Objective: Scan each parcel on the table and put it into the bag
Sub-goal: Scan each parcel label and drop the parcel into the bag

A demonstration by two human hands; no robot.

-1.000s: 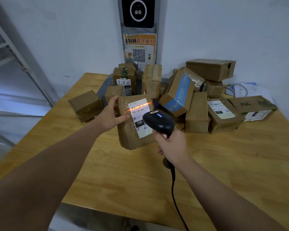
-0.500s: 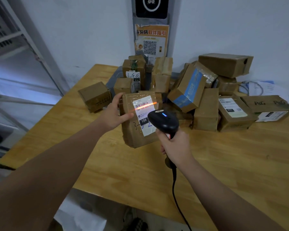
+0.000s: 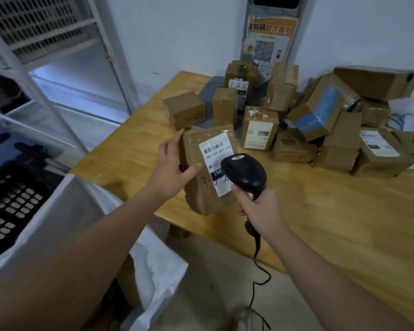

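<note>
My left hand (image 3: 173, 163) grips a brown taped parcel (image 3: 201, 187) with a white barcode label, held upright above the near left edge of the wooden table (image 3: 332, 223). The thumb lies across the parcel's front and the fingers wrap its left side. My right hand (image 3: 261, 209) grips the handle of a black corded barcode scanner (image 3: 245, 170), whose head sits just in front of the label's lower right. No scan line shows on the label. A white bag (image 3: 158, 266) stands open below the table's left edge, partly hidden by my left arm.
Several cardboard parcels (image 3: 320, 120) are piled at the back of the table against the wall. A small box (image 3: 184, 109) stands apart at the back left. A black perforated crate (image 3: 10, 206) sits at the left. The scanner cable (image 3: 258, 278) hangs toward the floor.
The orange scan line on the label has gone. The parcel and both hands have come toward the table's near left edge, and the view has swung left and down, showing the bag and crate.
</note>
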